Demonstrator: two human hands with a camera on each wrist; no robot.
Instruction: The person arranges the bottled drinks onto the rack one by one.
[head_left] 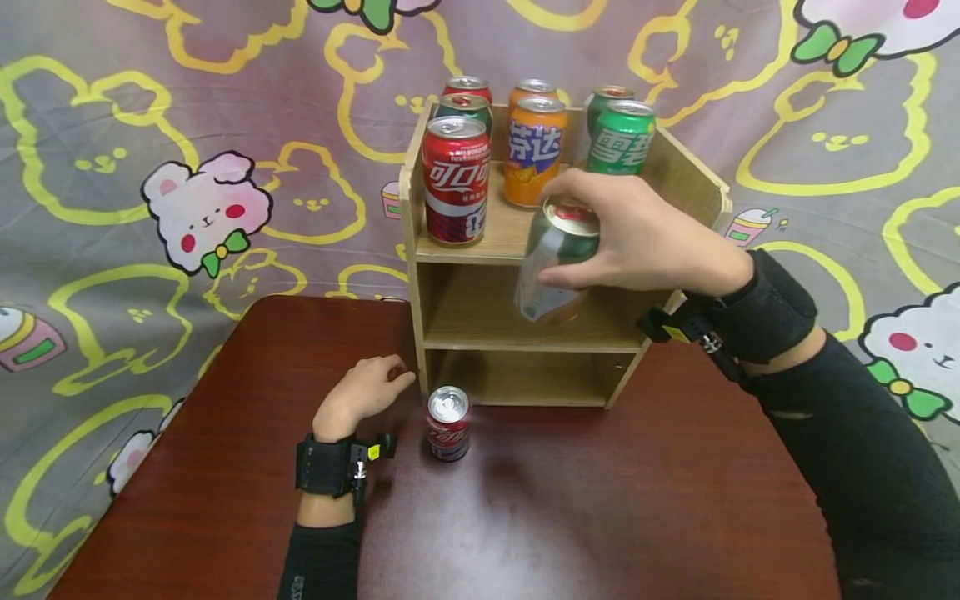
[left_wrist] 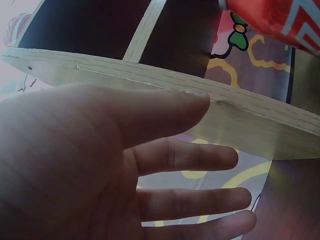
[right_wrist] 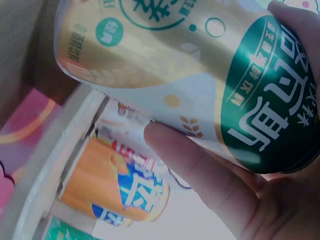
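In the head view my right hand (head_left: 637, 233) grips a green-and-gold drink can (head_left: 542, 271), thumb on the near side, in front of the shelf's upper levels. The can (right_wrist: 165, 75) looks tilted in the right wrist view, its green band towards the palm. My left hand (head_left: 363, 390) is low beside the shelf's left side, holding nothing. Its fingers are extended in the left wrist view, with the thumb overlapping the shelf's edge (left_wrist: 250, 102). A red cola can (head_left: 448, 435) stands upright on the table, just right of that hand.
A small wooden shelf (head_left: 525, 343) stands at the table's back. Its top level holds a red cola can (head_left: 456, 187), an orange soda can (head_left: 531, 162) and a green soda can (head_left: 621, 142) in front, with more cans behind. A patterned cloth (head_left: 315, 208) hangs behind the brown table (head_left: 600, 500).
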